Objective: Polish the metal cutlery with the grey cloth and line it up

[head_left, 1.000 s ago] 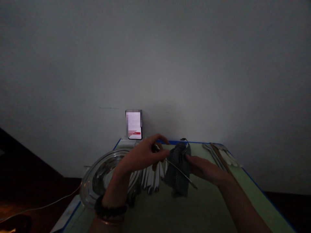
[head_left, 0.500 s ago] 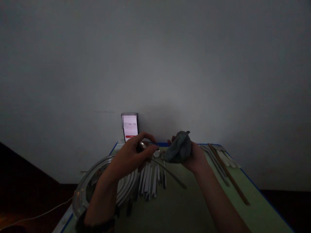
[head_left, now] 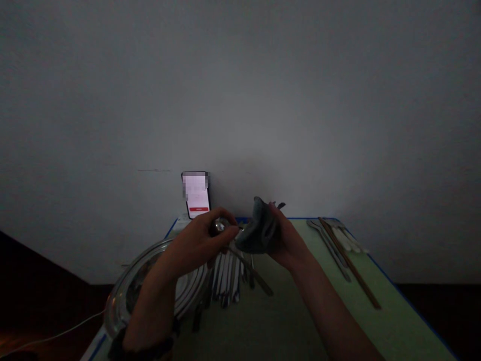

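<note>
- You are holding a metal spoon (head_left: 259, 279) in your left hand (head_left: 205, 240), thumb and fingers curling closed around it near the shiny bowl; the handle is slanting down toward you, to the right.
- Your right hand (head_left: 287, 240) is gripping a bunched grey-green cloth (head_left: 257, 233), fingers wrapping its far side; a short dark tag or loop is sticking out near the fingertips.
- Both spoon and cloth are staying above the light green table (head_left: 300, 321), near its far blue edge. The cloth's lower left corner is reaching beside the spoon; whether they are touching, you cannot tell from this view.
- A row of flatware (head_left: 225, 278) is lying below your left hand, handles pointing toward you; individual kinds are too dim to tell.
- Your left forearm, wearing a dark bracelet (head_left: 141, 348), is crossing over a round metal basin (head_left: 112, 306), whose contents are unclear.
- A phone (head_left: 197, 195) with a lit screen is leaning near the wall (head_left: 240, 100), behind your left hand.
- To your right, metal utensils (head_left: 331, 250), brown chopsticks (head_left: 351, 265) and white-handled utensils (head_left: 347, 239) are lying side by side.
</note>
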{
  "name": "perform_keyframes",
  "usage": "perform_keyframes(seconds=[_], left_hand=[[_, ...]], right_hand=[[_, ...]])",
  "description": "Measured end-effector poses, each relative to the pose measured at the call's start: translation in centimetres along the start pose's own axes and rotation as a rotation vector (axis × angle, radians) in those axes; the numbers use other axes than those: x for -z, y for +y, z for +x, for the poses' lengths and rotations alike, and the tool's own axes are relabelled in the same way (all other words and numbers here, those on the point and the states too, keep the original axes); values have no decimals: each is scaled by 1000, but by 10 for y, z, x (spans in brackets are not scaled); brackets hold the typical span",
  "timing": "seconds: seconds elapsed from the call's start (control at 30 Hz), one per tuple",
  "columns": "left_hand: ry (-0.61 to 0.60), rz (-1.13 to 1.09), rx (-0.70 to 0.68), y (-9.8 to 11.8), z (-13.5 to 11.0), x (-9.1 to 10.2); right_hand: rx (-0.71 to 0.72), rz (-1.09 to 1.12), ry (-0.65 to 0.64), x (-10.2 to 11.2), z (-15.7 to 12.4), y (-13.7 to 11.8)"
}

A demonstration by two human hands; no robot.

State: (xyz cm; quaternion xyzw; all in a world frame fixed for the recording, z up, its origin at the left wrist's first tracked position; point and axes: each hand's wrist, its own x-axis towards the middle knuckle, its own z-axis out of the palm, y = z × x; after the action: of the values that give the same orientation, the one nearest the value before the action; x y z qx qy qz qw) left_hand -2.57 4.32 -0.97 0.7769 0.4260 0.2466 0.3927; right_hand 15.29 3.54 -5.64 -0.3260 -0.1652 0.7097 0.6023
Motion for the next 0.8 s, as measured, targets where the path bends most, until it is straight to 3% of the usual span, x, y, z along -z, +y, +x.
perform_keyframes(seconds=[0.17, 0.3, 0.4, 0.5, 0.57, 0.67, 0.73, 0.8], left_hand=[[-10, 6, 28, 3, -1, 0], [-31, 16, 14, 2, -2, 0], [-36, 19, 9, -1, -1, 1], [5, 37, 20, -5, 2, 1], [106, 85, 23, -7, 6, 1], [377, 203, -43, -8, 11, 0], [536, 221, -112, -8, 13, -3], [617, 181, -169, -7, 13, -6]], right_hand=[[-68, -66, 67, -1, 2, 3], [42, -213, 73, 6, 1, 4], [120, -493, -85, 10, -8, 1], [104, -742, -300, 14, -21, -6], [94, -864, -343, 17, -27, -11], [43, -922, -319, 20, -28, -13], [-51, -786, -347, 20, -24, -11], [-143, -605, -388, 19, -19, -9]])
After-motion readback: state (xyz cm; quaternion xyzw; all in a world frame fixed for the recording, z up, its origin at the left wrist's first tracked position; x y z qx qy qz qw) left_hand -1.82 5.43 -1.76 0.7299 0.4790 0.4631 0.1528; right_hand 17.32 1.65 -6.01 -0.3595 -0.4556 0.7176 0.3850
